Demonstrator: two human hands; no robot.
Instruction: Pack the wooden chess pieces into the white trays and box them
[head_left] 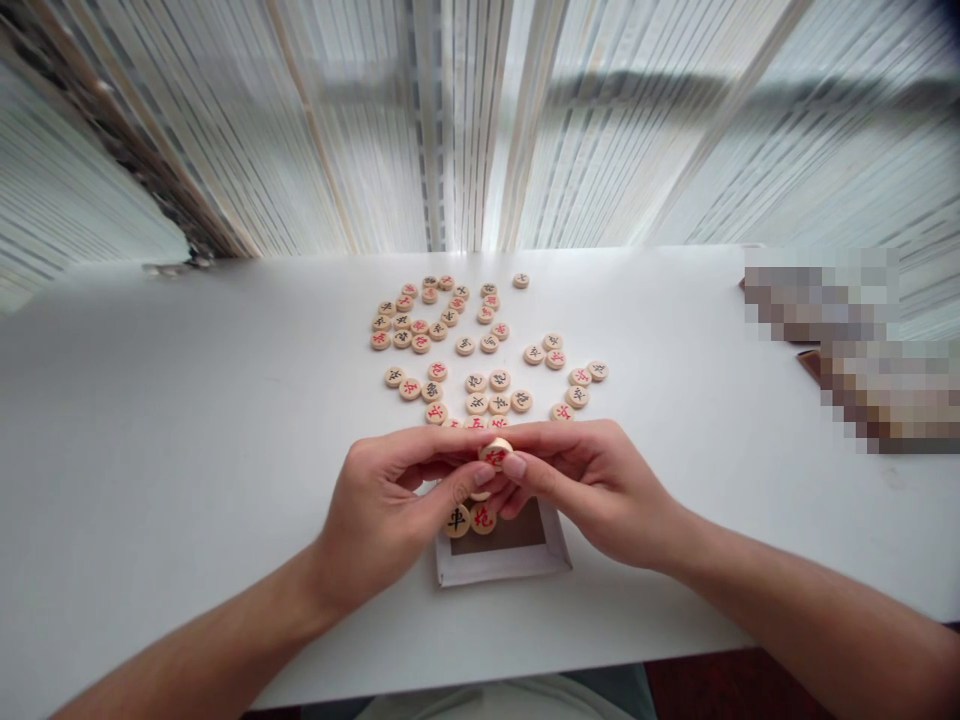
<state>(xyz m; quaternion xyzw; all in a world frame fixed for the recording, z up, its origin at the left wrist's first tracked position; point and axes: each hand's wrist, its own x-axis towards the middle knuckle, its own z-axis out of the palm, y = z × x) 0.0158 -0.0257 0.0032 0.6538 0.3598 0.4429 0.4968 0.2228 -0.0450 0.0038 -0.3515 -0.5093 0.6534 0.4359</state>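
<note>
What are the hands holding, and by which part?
A round wooden piece with a red character, pinched at its rim between fingers of the left hand and right hand.

Near the tabletop's front edge, inside the shallow box (551,555), the black-marked disc (456,521) bears 車, and the red-marked disc (484,517) beside it seemingly 炮. The held disc (495,455) shows a red character, partly covered. The scattered discs (480,340) toward the far edge carry red or black characters too small to read.
</note>
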